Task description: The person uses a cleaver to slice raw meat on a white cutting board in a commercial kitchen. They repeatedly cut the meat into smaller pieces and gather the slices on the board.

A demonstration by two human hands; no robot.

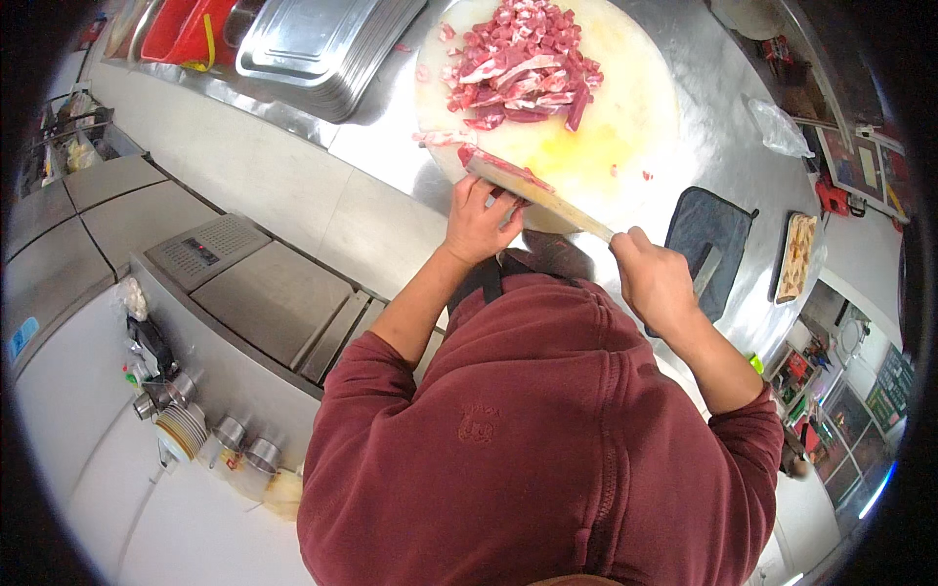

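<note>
My right hand [654, 278] grips the handle of a knife [546, 196], whose blade slants up to the left over the near edge of a round white cutting board [630, 146]. A strip of red raw meat [504, 167] lies along the blade's far side. My left hand [480, 220] is against the near side of the blade, fingers bent around a piece of meat that the blade and fingers mostly hide. Further back on the board is a pile of diced meat [527, 33], with several longer strips [524, 80] at its near side.
Stacked metal trays [315, 44] stand left of the board beside a red container [183, 33]. On the steel table [703, 95] to the right are a dark cloth [707, 227] with a blade-like tool [707, 267], a clear plastic bag [778, 126] and a tray of food pieces [796, 256].
</note>
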